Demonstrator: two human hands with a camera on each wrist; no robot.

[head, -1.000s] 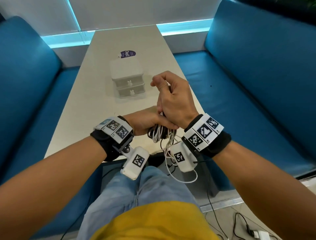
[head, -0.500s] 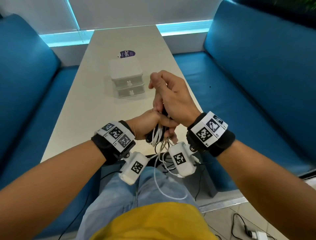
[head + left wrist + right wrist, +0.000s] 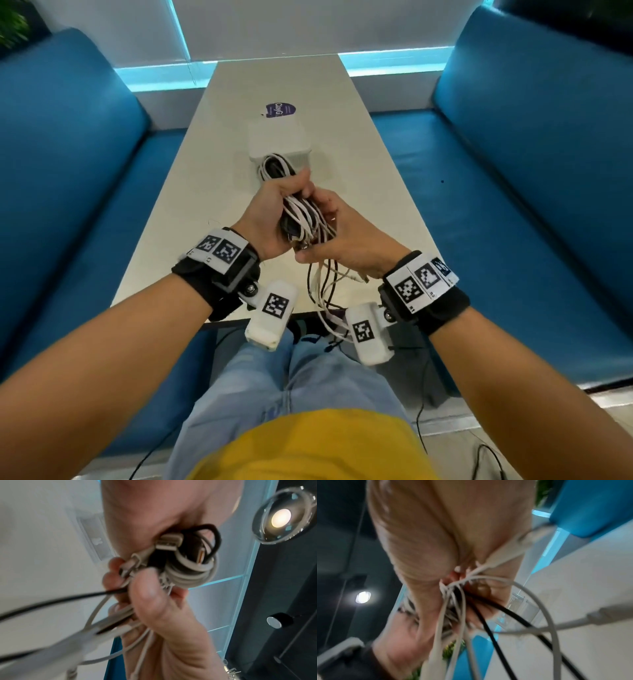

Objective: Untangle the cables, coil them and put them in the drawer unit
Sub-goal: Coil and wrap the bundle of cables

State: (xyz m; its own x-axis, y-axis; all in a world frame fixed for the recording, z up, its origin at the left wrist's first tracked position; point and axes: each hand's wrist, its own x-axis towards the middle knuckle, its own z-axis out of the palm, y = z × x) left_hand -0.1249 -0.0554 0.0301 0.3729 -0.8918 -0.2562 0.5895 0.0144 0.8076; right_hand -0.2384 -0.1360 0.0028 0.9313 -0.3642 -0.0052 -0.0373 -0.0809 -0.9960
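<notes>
Gripping a mixed bundle of white and black cables [image 3: 301,212] at mid-frame in the head view, the left hand [image 3: 270,219] has its fingers curled round the looped part, whose upper loops poke out above the fist. The right hand [image 3: 346,236], just beside it, pinches the strands where they leave the bundle; loose ends hang down from it toward the lower middle of the frame. Judging by this, coiling is under way but unfinished, and the cables look bunched together rather than separated, though blur in the wrist views makes that hard to confirm. The small white plastic drawer unit [image 3: 279,142] sits above the hands on the pale table [image 3: 205,192]; its drawer fronts are hidden behind the loops, so storing appears left to do.
</notes>
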